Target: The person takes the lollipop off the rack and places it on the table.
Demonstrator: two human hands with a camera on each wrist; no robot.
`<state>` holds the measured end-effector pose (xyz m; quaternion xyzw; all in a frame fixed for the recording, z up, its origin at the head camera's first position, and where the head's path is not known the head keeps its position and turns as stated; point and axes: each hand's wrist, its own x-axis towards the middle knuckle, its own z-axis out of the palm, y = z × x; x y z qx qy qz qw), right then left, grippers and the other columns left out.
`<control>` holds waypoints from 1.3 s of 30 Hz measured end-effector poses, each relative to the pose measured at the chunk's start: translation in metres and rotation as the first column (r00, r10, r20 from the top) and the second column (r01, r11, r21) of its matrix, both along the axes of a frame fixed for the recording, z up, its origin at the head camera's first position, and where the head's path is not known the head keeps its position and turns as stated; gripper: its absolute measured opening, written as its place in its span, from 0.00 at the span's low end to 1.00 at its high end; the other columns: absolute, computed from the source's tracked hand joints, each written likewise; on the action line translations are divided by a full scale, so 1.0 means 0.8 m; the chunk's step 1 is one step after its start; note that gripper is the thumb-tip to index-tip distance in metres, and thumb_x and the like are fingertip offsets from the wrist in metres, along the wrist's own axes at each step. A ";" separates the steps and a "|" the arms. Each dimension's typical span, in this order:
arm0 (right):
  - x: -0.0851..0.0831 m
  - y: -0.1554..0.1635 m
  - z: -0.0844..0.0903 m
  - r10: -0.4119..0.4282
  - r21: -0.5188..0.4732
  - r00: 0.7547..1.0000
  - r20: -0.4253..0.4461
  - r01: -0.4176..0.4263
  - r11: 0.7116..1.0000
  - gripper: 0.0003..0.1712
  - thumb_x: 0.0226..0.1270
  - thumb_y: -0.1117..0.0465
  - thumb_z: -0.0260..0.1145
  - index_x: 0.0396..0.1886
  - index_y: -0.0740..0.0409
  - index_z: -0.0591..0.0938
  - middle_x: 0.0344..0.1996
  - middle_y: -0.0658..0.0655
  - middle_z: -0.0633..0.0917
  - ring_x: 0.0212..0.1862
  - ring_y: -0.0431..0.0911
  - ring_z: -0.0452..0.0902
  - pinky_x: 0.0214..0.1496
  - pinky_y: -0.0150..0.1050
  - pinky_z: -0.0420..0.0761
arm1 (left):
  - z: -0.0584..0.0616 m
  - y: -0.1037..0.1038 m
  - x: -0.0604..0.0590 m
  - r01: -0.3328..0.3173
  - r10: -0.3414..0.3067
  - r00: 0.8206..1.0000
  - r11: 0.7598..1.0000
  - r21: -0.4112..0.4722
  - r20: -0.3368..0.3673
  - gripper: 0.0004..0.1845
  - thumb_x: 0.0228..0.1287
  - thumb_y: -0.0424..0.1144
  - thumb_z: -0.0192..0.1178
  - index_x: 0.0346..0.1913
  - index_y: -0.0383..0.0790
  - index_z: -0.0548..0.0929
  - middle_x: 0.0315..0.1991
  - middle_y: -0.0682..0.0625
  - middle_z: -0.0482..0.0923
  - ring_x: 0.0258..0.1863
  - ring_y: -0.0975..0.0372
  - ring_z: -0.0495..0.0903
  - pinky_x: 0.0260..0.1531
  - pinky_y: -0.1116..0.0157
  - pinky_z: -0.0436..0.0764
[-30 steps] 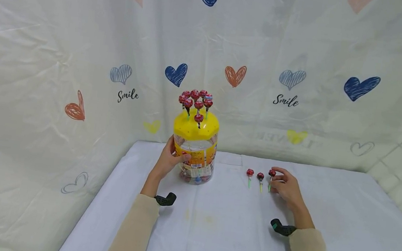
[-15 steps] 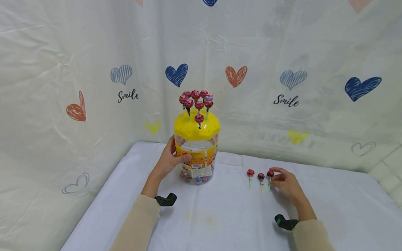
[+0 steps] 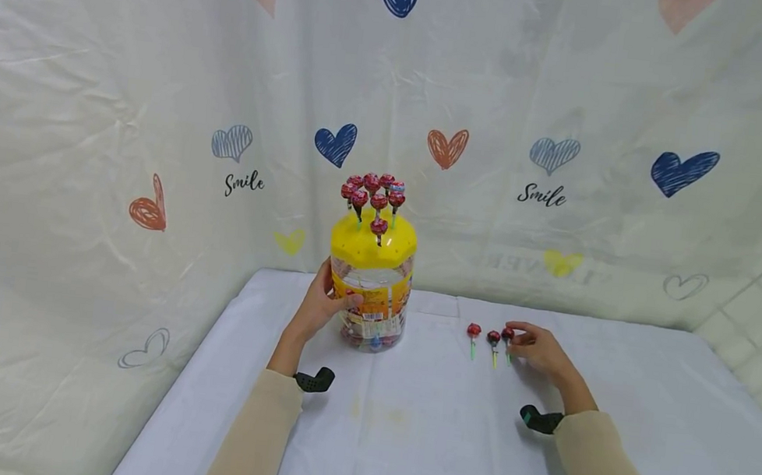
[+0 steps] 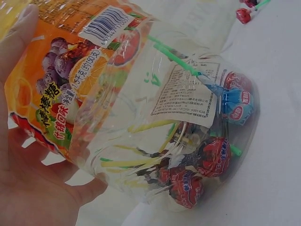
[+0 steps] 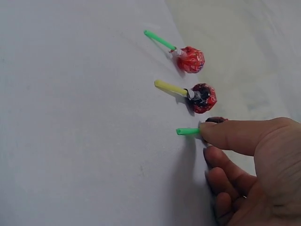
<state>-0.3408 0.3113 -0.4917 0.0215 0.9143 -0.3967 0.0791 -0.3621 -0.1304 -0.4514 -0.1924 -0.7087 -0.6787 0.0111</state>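
A clear plastic jar (image 3: 386,301) with a yellow lid (image 3: 374,248) and an orange label stands at the back of the table. Several red-wrapped lollipops (image 3: 371,182) stick up out of the lid. My left hand (image 3: 313,307) grips the jar from its left side, thumb across the label. More lollipops (image 4: 216,157) lie inside the jar bottom. To the right, my right hand (image 3: 543,351) pinches a lollipop with a green stick (image 5: 187,131) between thumb and fingers, its head mostly hidden by the thumb. Beside it lie a yellow-stick lollipop (image 5: 202,99) and another green-stick one (image 5: 190,59).
A white cloth (image 3: 428,447) covers the table. Behind it hangs a white curtain (image 3: 500,63) printed with hearts and words. Each wrist wears a small black device, such as the right wrist device (image 3: 539,419).
My right hand has shifted a little left, bringing its lollipop closer to the yellow-stick one. The left hand and the jar have stayed put.
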 end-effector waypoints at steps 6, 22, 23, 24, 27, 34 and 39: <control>0.004 0.009 0.008 0.019 -0.022 0.999 -0.048 -0.020 1.000 0.35 0.67 0.57 0.64 0.71 0.54 0.64 0.59 0.69 0.73 0.59 0.62 0.69 0.56 0.57 0.75 | 0.001 0.000 0.000 0.001 -0.001 1.000 1.000 0.001 0.001 0.45 0.57 0.50 0.68 0.72 0.69 0.52 0.69 0.56 0.63 0.73 0.48 0.59 0.69 0.45 0.63; 0.038 -0.074 0.157 0.193 -0.138 0.885 -0.423 -0.273 0.952 0.21 0.69 0.51 0.62 0.59 0.48 0.76 0.45 0.58 0.82 0.45 0.45 0.80 0.44 0.33 0.82 | 0.000 -0.002 0.001 0.001 -0.001 1.000 1.000 0.004 -0.015 0.46 0.56 0.51 0.69 0.72 0.69 0.51 0.71 0.51 0.61 0.73 0.46 0.58 0.68 0.44 0.65; 0.039 -0.082 0.166 0.199 -0.147 0.877 -0.436 -0.288 0.946 0.20 0.68 0.51 0.63 0.58 0.47 0.77 0.45 0.58 0.82 0.45 0.45 0.80 0.43 0.32 0.82 | 0.000 -0.002 0.001 0.003 -0.003 1.000 1.000 0.005 -0.013 0.46 0.56 0.52 0.69 0.72 0.69 0.51 0.72 0.51 0.61 0.73 0.46 0.58 0.68 0.44 0.65; 0.039 -0.090 0.174 0.198 -0.158 0.871 -0.449 -0.296 0.942 0.20 0.68 0.51 0.63 0.57 0.47 0.77 0.45 0.57 0.82 0.44 0.45 0.80 0.43 0.32 0.83 | 0.000 -0.002 0.001 0.006 -0.006 1.000 1.000 0.006 -0.015 0.46 0.56 0.51 0.69 0.72 0.69 0.51 0.72 0.50 0.61 0.72 0.46 0.58 0.68 0.44 0.65; 0.038 -0.113 0.192 0.195 -0.194 0.851 -0.487 -0.323 0.926 0.18 0.67 0.51 0.65 0.55 0.47 0.79 0.46 0.57 0.83 0.44 0.45 0.81 0.44 0.30 0.83 | 0.000 -0.002 0.001 0.009 -0.009 1.000 1.000 0.012 -0.013 0.46 0.56 0.51 0.69 0.72 0.69 0.52 0.71 0.51 0.61 0.72 0.48 0.60 0.68 0.44 0.65; 0.032 -0.166 0.220 0.209 -0.254 0.796 -0.568 -0.411 0.876 0.17 0.66 0.55 0.65 0.54 0.52 0.79 0.44 0.58 0.83 0.43 0.50 0.81 0.45 0.29 0.84 | -0.002 -0.001 0.000 0.003 -0.003 1.000 1.000 0.001 -0.018 0.46 0.56 0.51 0.69 0.72 0.69 0.52 0.69 0.57 0.65 0.70 0.53 0.64 0.66 0.45 0.68; 0.030 -0.201 0.229 0.195 -0.301 0.783 -0.591 -0.438 0.847 0.19 0.66 0.57 0.66 0.55 0.57 0.79 0.45 0.59 0.84 0.45 0.54 0.81 0.47 0.30 0.83 | -0.002 0.000 0.001 0.005 -0.005 1.000 1.000 0.007 -0.026 0.45 0.56 0.49 0.69 0.72 0.68 0.52 0.68 0.57 0.66 0.69 0.53 0.65 0.68 0.46 0.66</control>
